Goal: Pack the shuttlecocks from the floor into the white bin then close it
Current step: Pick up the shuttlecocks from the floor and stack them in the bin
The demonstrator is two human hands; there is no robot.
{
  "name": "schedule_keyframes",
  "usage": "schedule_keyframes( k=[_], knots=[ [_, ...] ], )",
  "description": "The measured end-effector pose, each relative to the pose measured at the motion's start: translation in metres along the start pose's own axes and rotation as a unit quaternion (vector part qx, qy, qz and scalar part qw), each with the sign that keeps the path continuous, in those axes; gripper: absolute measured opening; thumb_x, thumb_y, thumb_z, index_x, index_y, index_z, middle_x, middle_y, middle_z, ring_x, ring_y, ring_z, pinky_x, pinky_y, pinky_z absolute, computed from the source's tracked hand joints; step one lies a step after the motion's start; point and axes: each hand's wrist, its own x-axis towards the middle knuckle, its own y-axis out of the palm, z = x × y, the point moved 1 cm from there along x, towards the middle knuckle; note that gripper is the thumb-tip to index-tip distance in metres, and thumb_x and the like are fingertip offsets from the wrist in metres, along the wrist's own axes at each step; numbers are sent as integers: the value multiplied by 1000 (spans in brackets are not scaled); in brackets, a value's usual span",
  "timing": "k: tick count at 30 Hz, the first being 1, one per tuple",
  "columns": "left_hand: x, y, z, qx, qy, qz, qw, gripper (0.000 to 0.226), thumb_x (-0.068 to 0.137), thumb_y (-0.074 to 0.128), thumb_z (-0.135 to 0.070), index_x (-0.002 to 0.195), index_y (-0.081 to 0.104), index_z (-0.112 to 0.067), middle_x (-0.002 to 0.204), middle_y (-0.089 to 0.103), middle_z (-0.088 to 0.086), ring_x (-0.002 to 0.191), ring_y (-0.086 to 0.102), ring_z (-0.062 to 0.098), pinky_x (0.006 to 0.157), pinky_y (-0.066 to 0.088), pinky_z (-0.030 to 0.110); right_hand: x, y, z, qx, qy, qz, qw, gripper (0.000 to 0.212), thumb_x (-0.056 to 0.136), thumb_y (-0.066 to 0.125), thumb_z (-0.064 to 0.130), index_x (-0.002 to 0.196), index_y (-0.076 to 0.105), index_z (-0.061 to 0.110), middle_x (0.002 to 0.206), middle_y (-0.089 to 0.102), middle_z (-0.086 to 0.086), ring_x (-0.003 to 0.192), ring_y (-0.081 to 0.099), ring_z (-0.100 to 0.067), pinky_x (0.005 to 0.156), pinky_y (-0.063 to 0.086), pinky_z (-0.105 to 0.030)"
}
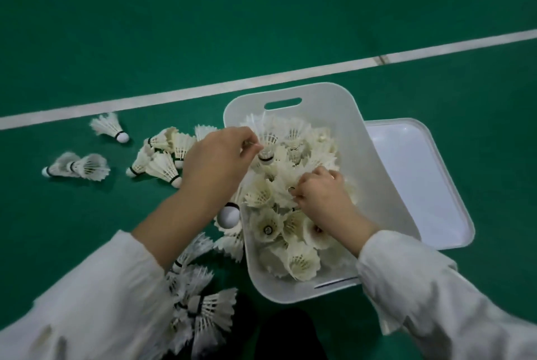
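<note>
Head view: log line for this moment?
left hand: pinches shuttlecock over white bin | right hand: inside bin, grip unclear | lid: off, beside bin | floor shuttlecocks: unpacked

Green court floor (261, 25), crossed by white lines (261, 80). A white bin (374, 162) is stood on it, the lid (421, 173) laid flat just beside, at right. Loose shuttlecocks (162, 165) are scattered left of the bin.

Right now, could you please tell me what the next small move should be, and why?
Probably the left hand should drop the shuttlecock it pinches into the white bin, since it hangs above the pile there; many shuttlecocks on the floor await, and the lid lies off.
</note>
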Motion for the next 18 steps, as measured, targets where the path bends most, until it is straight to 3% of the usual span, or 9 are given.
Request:
schedule_keyframes(
  k=[3, 5, 8, 10, 14, 16, 18],
  knots=[
    [-2, -1, 0, -2, 4, -1, 1000, 20, 92, 49, -38, 98, 64, -26, 99, 67, -5, 89, 58, 18, 65, 42, 30, -1, -4, 6, 19, 20, 7, 1000, 24, 91, 53, 30, 107, 69, 21, 120, 59, 1, 123, 39, -23, 112, 10, -56],
    [-2, -2, 1, -4, 8, 2, 1000, 21, 92, 49, -39, 99, 64, -26, 100, 66, -7, 90, 57, 17, 66, 40, 29, -6, -22, 7, 31, 27, -28, 999, 31, 89, 55, 34, 118, 60, 25, 128, 53, 0, 128, 37, -22, 112, 8, -58],
    [-1, -5, -1, -22, 17, 7, 1000, 20, 92, 49, -40, 99, 64, -27, 100, 66, -9, 91, 56, 15, 68, 42, 30, -16, -65, 11, 148, -6, -148, 978, 53, 88, 58, 33, 137, 37, 31, 124, 52, 2, 118, 46, -18, 104, 34, -43],
    [1, -6, -4, -36, 33, 4, 999, 19, 91, 50, -38, 98, 64, -27, 98, 66, -9, 90, 57, 16, 73, 47, 33, -16, -86, 19, 239, -43, -152, 958, 57, 88, 59, 28, 138, 32, 36, 112, 54, 4, 102, 54, -15, 88, 45, -34],
    [6, -11, -4, -86, 42, -37, 995, 20, 91, 52, -36, 98, 64, -22, 90, 64, -6, 79, 57, 14, 71, 48, 36, 6, -97, 25, 212, -59, -166, 961, 21, 89, 57, 30, 106, 65, 22, 106, 62, 1, 89, 61, -16, 85, 48, -40],
    [7, -16, -2, -114, 23, -55, 992, 26, 93, 46, -40, 108, 56, -21, 85, 60, -9, 61, 50, 7, 59, 43, 29, 18, -93, 20, 218, -31, -190, 957, 21, 90, 57, 32, 99, 70, 18, 103, 63, -1, 88, 60, -17, 83, 47, -37],
    [6, -22, 3, -154, -1, -71, 985, 27, 95, 39, -42, 108, 50, -20, 78, 56, -10, 57, 47, 2, 53, 35, 19, 31, -85, 17, 215, -1, -209, 954, 23, 92, 55, 30, 104, 69, 17, 106, 64, -4, 93, 59, -20, 81, 44, -33]
  ],
)
